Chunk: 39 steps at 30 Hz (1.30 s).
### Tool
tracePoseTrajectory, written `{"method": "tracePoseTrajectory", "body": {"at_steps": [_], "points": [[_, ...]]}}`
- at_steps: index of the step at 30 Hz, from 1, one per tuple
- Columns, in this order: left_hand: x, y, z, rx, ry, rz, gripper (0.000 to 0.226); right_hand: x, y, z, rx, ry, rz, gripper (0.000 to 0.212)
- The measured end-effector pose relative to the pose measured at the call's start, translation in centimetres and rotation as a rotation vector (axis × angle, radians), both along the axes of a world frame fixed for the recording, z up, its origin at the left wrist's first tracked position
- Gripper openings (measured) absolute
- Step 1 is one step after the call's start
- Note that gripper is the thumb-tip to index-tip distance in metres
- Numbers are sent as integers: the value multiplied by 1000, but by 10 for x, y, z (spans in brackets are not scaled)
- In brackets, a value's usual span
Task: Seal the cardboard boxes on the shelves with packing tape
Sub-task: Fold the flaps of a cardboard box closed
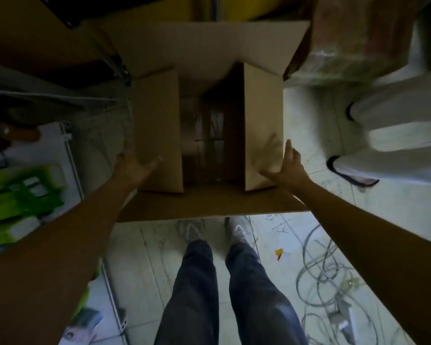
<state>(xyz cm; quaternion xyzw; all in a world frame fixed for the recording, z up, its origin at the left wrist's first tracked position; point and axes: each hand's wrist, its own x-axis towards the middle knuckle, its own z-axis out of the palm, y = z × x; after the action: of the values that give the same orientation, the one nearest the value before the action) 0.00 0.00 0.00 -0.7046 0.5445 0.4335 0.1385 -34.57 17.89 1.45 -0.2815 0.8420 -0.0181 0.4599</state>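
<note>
A large cardboard box [209, 202] sits in front of me with its top unsealed. Its far flap [204, 46] stands up and its near flap hangs toward me. The left side flap [157, 125] and right side flap [261, 120] are folded partly inward over a dark inside. My left hand [135, 165] lies with straight fingers against the outer edge of the left flap. My right hand [286, 165] touches the outer edge of the right flap, fingers extended. No tape is in view.
Metal shelving [67, 145] with green packages [18, 205] stands at the left. A plastic-wrapped bundle [353, 41] is at the far right, with white objects [398, 125] below it. Loose cables [329, 270] lie on the tiled floor at the right. My legs and shoes are below the box.
</note>
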Motion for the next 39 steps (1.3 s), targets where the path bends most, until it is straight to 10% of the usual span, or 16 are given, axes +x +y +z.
{"method": "tracePoseTrajectory", "body": {"at_steps": [19, 39], "points": [[-5, 13, -44, -24, 169, 250, 136, -15, 24, -60, -113, -231, -261, 113], [-1, 57, 325, -40, 231, 18, 125, 46, 131, 309, -190, -171, -510, 128]]}}
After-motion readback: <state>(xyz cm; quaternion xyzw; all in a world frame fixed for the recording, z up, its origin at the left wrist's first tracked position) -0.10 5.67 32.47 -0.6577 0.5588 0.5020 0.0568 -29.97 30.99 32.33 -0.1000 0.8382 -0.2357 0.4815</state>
